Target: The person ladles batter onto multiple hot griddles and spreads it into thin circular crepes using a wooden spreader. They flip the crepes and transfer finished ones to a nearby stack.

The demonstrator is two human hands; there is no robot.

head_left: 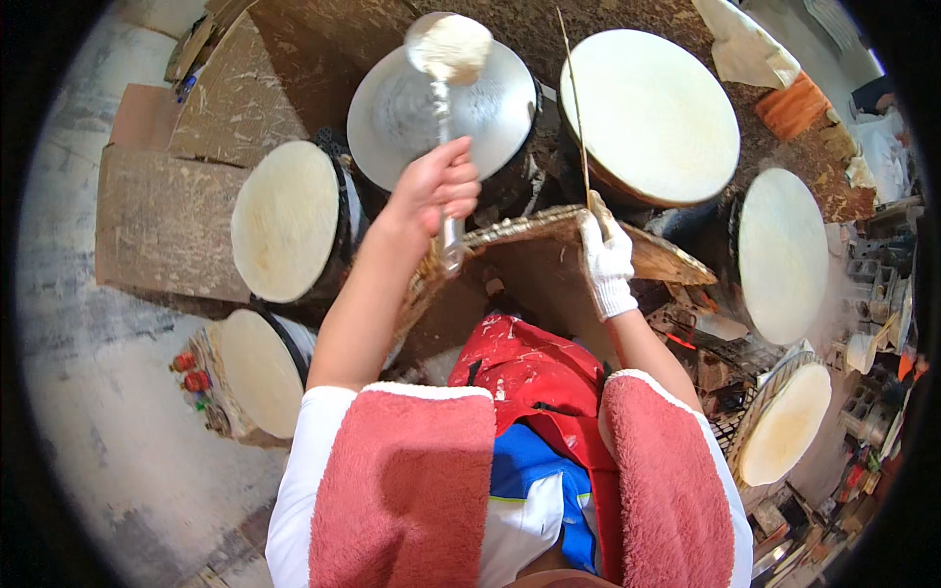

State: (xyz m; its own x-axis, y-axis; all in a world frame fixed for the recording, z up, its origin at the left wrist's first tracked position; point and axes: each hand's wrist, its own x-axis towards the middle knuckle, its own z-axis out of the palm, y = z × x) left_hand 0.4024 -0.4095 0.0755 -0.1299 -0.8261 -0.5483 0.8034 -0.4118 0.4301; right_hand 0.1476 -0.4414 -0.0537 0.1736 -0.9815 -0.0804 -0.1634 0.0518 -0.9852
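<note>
Far left, on the grey floor (108, 392), flat brown boards (167, 220) lie beside two round griddles – a lower one (260, 372) and an upper one (286, 220), both covered with a pale, cream sheet of batter. By the lower one sit small red knobs (191, 372).

Next comes the left hand (438, 186), bare, clenched round the metal handle of a ladle (448, 49). The arm reaches up from the lower edge, and the ladle's bowl, heaped with white batter, hangs over the far rim of the bare grey griddle (436, 113) straight ahead; whether it touches the metal I cannot tell. The handle's end pokes out below the fist, just above a worn wooden board (549, 257) that lies in front of the person.

The person wears a red, paint-spattered apron (529, 372) and pink towelling cuffs (412, 490) over white sleeves.

The right hand (606, 260), in a white glove, is closed on a thin stick (578, 108) – it stands nearly upright, and its tip rises past the left edge of the big white-coated griddle (652, 113). The hand rests at the board's right end.

Further right, another coated griddle (779, 255) sits near an orange brick (792, 106), and below it a round wire rack (784, 421) carries a pale sheet. Clutter fills the far right edge
</note>
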